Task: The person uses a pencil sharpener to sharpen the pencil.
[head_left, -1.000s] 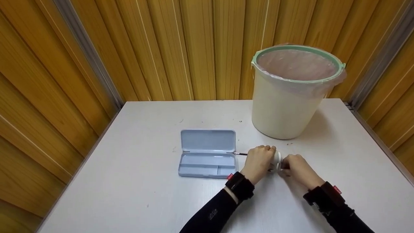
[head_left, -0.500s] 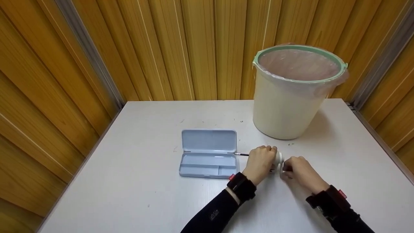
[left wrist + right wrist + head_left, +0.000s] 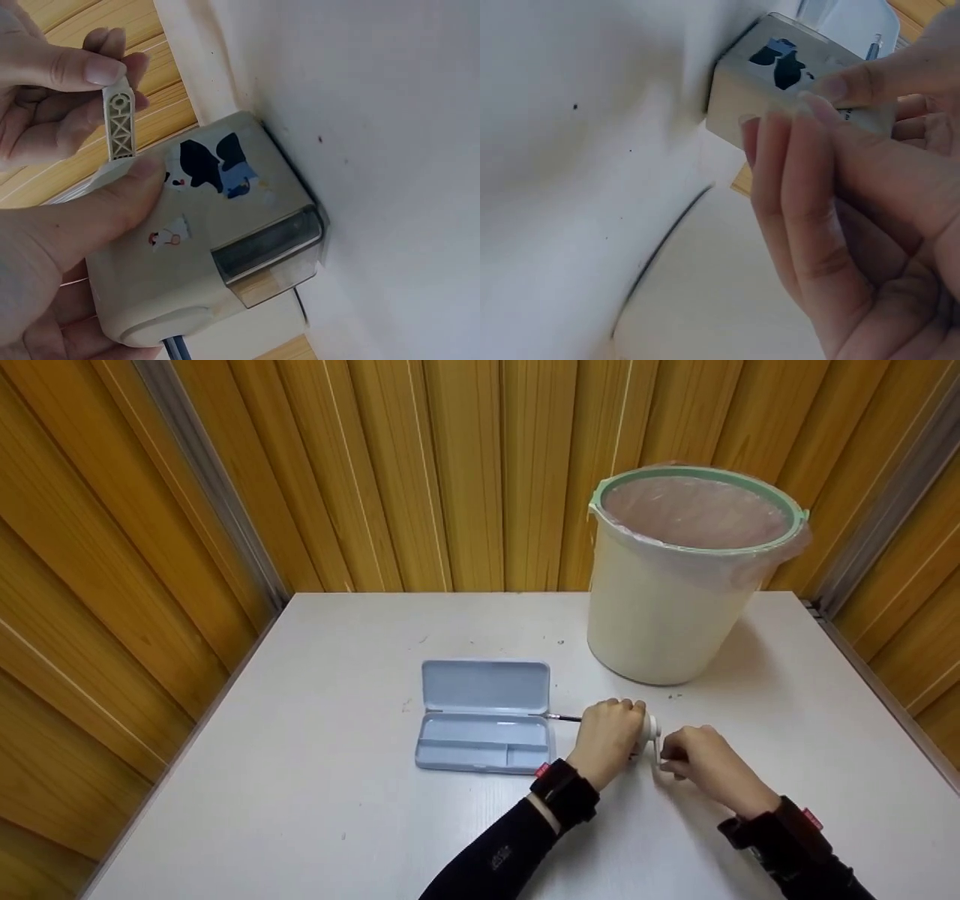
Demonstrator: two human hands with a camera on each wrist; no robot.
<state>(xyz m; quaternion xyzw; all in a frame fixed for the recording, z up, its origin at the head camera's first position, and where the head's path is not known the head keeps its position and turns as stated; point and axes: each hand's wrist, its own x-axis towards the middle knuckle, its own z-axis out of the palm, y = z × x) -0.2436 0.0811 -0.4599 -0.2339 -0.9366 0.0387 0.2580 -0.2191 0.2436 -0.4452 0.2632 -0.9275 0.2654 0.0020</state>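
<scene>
Our L hand (image 3: 609, 741) grips the sharpener (image 3: 196, 225), on the table (image 3: 300, 810) right of the pencil case (image 3: 486, 688), pencil (image 3: 568, 718) poking out left; our R hand (image 3: 709, 761) pinches the crank (image 3: 121, 133). Prob. best we press down firmly, turn evenly & check the pencil sits straight.

The right hand (image 3: 821, 232) pinches just in front of a stickered cream box (image 3: 742, 94) that the left hand (image 3: 915, 82) grips.
</scene>
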